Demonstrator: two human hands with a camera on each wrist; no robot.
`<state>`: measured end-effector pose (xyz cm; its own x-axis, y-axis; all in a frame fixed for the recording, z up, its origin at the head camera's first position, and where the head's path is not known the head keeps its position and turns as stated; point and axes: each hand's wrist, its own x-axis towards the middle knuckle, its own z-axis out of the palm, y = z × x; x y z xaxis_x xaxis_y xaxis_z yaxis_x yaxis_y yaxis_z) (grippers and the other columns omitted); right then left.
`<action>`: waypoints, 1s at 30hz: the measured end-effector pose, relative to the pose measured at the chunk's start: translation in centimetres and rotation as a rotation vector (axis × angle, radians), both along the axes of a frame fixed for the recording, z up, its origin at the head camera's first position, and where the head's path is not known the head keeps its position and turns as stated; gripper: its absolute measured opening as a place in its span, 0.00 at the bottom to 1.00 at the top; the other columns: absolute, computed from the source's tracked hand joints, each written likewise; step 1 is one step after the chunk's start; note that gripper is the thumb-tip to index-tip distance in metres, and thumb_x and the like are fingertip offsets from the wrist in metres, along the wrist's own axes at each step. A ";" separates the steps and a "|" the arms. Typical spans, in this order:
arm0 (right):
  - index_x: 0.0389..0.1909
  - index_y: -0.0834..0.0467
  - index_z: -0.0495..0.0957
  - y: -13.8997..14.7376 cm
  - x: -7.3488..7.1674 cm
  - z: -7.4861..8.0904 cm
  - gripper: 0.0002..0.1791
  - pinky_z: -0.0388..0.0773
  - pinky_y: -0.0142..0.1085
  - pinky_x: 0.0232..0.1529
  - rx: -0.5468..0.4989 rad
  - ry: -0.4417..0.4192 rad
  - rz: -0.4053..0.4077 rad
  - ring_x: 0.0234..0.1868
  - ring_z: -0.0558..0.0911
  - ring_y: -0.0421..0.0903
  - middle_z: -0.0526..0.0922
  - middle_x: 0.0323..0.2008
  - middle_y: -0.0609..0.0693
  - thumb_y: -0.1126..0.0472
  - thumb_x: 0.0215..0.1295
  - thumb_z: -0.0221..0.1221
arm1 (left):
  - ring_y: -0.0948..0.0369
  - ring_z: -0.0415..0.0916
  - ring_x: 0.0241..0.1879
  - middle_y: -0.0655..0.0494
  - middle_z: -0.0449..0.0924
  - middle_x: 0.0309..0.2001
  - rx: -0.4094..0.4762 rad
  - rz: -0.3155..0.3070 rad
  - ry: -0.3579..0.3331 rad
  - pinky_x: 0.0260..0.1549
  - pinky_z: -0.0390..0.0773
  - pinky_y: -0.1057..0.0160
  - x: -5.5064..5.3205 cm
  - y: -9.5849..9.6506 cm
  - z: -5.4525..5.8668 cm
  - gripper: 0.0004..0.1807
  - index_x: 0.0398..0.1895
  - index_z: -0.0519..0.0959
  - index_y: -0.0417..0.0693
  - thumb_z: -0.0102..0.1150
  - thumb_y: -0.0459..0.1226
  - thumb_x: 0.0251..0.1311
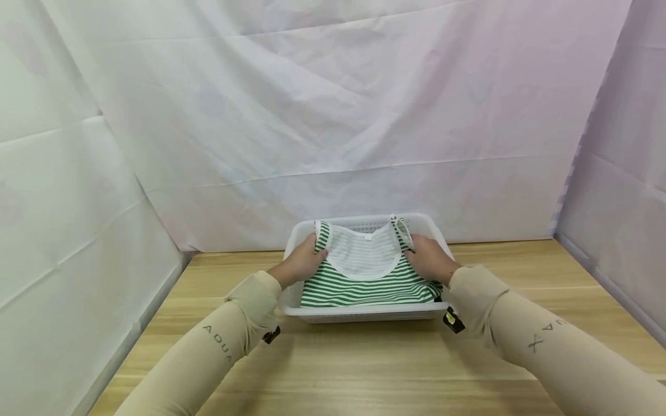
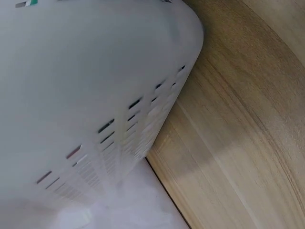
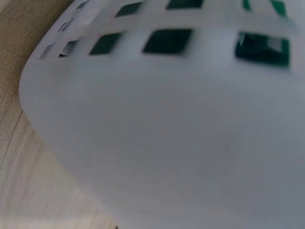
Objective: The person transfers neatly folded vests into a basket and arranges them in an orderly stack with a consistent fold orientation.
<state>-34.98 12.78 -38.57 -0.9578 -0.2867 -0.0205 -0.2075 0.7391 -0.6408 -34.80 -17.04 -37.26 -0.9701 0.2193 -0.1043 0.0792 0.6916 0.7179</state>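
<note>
A green-and-white striped tank top (image 1: 359,288) lies in a white plastic basket (image 1: 364,309), its white-trimmed neckline facing up. My left hand (image 1: 303,260) grips the top by its left shoulder strap, thumb on the striped cloth. On the other side my right hand (image 1: 429,260) holds the right strap near the armhole. Both hands are inside the basket's rim. The left wrist view shows only the slotted basket wall (image 2: 105,86) close up, and the right wrist view likewise shows the basket wall (image 3: 157,124), with green cloth behind its holes. Neither wrist view shows a hand.
The basket stands on a wood-grain table (image 1: 364,370) near its back edge. A pale cloth curtain (image 1: 333,115) hangs behind, with white sheeting (image 1: 67,202) on the left and another sheet (image 1: 619,173) on the right. Dark wrist devices (image 1: 452,319) sit below the sleeves.
</note>
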 end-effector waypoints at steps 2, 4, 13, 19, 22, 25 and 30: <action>0.65 0.66 0.67 -0.2 0.0 -0.1 0.20 0.71 0.38 0.32 0.012 0.001 -0.008 0.30 0.75 0.45 0.81 0.44 0.59 0.63 0.78 0.47 | 0.59 0.71 0.35 0.51 0.71 0.40 -0.011 0.000 0.001 0.33 0.73 0.62 -0.1 -0.1 -0.1 0.16 0.62 0.62 0.44 0.44 0.39 0.77; 0.66 0.67 0.66 -0.2 -0.1 -0.1 0.21 0.72 0.37 0.33 0.032 0.005 -0.014 0.32 0.76 0.45 0.81 0.48 0.61 0.64 0.77 0.47 | 0.59 0.72 0.35 0.51 0.72 0.40 -0.033 -0.001 -0.001 0.34 0.74 0.62 -0.2 -0.1 -0.2 0.16 0.62 0.62 0.43 0.45 0.40 0.77; 0.66 0.69 0.66 0.2 -0.5 -0.7 0.22 0.74 0.38 0.37 0.111 -0.003 -0.019 0.37 0.78 0.47 0.80 0.54 0.65 0.66 0.74 0.50 | 0.58 0.75 0.48 0.45 0.73 0.59 -0.112 -0.010 0.013 0.43 0.77 0.60 -0.3 0.7 -0.9 0.27 0.73 0.54 0.41 0.45 0.38 0.76; 0.67 0.67 0.67 0.9 -0.3 -1.1 0.23 0.75 0.45 0.47 0.141 0.038 0.005 0.44 0.79 0.49 0.79 0.58 0.65 0.67 0.73 0.51 | 0.57 0.75 0.40 0.45 0.74 0.53 -0.125 -0.027 -0.012 0.32 0.76 0.62 0.2 1.6 -0.7 0.25 0.72 0.54 0.43 0.43 0.38 0.77; 0.67 0.67 0.68 1.1 -0.2 -0.9 0.23 0.75 0.48 0.50 0.155 0.056 0.005 0.46 0.78 0.49 0.79 0.59 0.64 0.67 0.73 0.51 | 0.58 0.75 0.41 0.47 0.75 0.50 -0.134 -0.026 -0.006 0.34 0.76 0.62 0.2 1.9 -0.3 0.21 0.68 0.58 0.44 0.43 0.38 0.77; 0.65 0.67 0.68 1.5 -0.4 -0.7 0.21 0.75 0.47 0.47 0.166 0.062 0.007 0.44 0.78 0.48 0.80 0.56 0.63 0.67 0.73 0.51 | 0.58 0.75 0.41 0.48 0.75 0.49 -0.140 -0.031 -0.003 0.36 0.77 0.62 -0.1 2.3 0.1 0.20 0.67 0.58 0.44 0.42 0.37 0.77; 0.65 0.67 0.69 2.0 -0.4 -0.5 0.21 0.75 0.45 0.45 0.164 0.083 0.020 0.44 0.79 0.49 0.81 0.54 0.63 0.67 0.74 0.51 | 0.58 0.76 0.39 0.48 0.74 0.49 -0.149 -0.032 -0.010 0.33 0.78 0.62 -0.4 2.8 0.1 0.23 0.71 0.55 0.42 0.42 0.37 0.77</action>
